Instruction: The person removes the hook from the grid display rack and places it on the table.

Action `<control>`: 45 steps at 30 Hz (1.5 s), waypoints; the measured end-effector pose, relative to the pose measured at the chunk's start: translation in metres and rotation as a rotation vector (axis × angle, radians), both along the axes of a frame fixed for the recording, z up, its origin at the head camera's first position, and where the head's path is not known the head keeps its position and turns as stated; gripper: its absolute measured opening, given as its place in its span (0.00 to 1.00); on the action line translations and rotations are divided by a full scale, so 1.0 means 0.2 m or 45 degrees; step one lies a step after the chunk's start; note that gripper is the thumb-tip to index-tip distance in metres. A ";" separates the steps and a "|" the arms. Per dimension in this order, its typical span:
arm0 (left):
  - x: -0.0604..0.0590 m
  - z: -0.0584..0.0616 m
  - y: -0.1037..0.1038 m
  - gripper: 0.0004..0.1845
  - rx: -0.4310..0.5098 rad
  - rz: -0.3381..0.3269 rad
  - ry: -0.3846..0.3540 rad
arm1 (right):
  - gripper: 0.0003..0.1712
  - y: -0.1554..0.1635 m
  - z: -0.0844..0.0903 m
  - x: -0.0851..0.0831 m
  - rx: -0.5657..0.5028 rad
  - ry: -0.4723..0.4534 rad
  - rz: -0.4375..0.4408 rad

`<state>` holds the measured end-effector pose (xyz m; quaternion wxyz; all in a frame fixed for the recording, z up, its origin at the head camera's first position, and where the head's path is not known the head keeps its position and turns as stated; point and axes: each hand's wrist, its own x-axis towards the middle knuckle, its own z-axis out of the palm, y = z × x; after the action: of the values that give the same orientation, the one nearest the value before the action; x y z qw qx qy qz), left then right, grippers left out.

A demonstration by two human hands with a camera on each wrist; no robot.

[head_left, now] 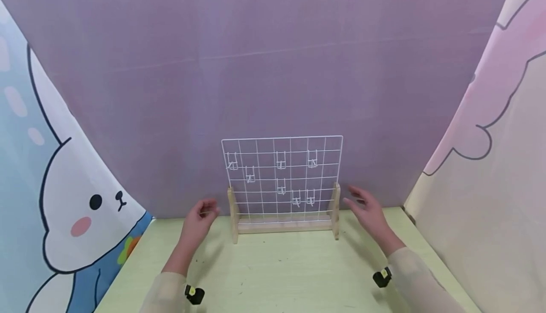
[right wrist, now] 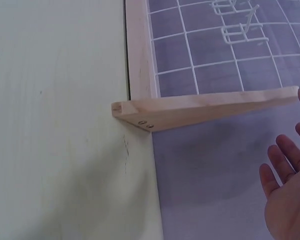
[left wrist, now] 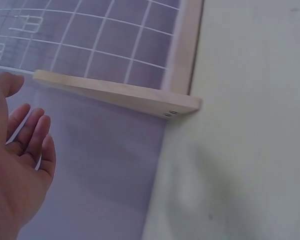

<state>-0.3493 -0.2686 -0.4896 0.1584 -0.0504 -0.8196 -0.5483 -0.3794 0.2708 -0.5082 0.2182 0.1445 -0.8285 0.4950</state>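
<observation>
Wood and wire: a white wire grid rack [head_left: 282,178] is standing upright in a pale wooden stand [head_left: 285,227] at the back of the light green worktop [head_left: 281,275], close against the purple backdrop [head_left: 273,67], with several small white wire hooks [head_left: 280,160] hanging on its mesh.
Step in hand: both hands are flanking the rack, one at each wooden end post, and neither is touching it; I judge this as the approach to taking hold of the stand from both sides.
Next move: it is likely calling for both hands to close in evenly on the two posts or feet, so that the light rack is not tipping or twisting; the hooks look loose enough to rattle off if it is jolted.
Left hand: the left hand [head_left: 200,216] is hovering just beside the left post [head_left: 232,213], holding nothing, palm turned toward the rack, with fingers loosely curved in the head view and nearly straight in the wrist view [left wrist: 20,165], where the left foot [left wrist: 117,93] is lying apart from the fingertips.
Right hand: the right hand [head_left: 367,209] is hanging just beside the right post [head_left: 336,204], spread and relaxed, gripping nothing; the wrist view is showing its fingers [right wrist: 282,175] apart from the right foot [right wrist: 200,107].
Arms: both forearms, in pale sleeves [head_left: 415,275], are reaching forward over the worktop, angled slightly inward.
</observation>
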 end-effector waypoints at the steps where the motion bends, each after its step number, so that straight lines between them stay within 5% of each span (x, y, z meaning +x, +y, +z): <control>1: -0.01 0.02 0.00 0.21 0.002 -0.001 0.002 | 0.32 -0.01 0.00 0.00 0.001 -0.001 -0.001; 27: -0.14 0.37 0.19 0.19 0.192 -0.035 0.264 | 0.29 -0.11 0.07 -0.08 -0.086 0.014 -0.018; 45: -0.14 0.48 0.27 0.18 0.181 -0.002 0.408 | 0.27 -0.16 0.07 -0.12 -0.114 -0.013 -0.014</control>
<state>-0.3777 -0.2148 -0.3945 0.2898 -0.1265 -0.7430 -0.5899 -0.4027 0.2390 -0.4940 0.2231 0.1275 -0.8074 0.5312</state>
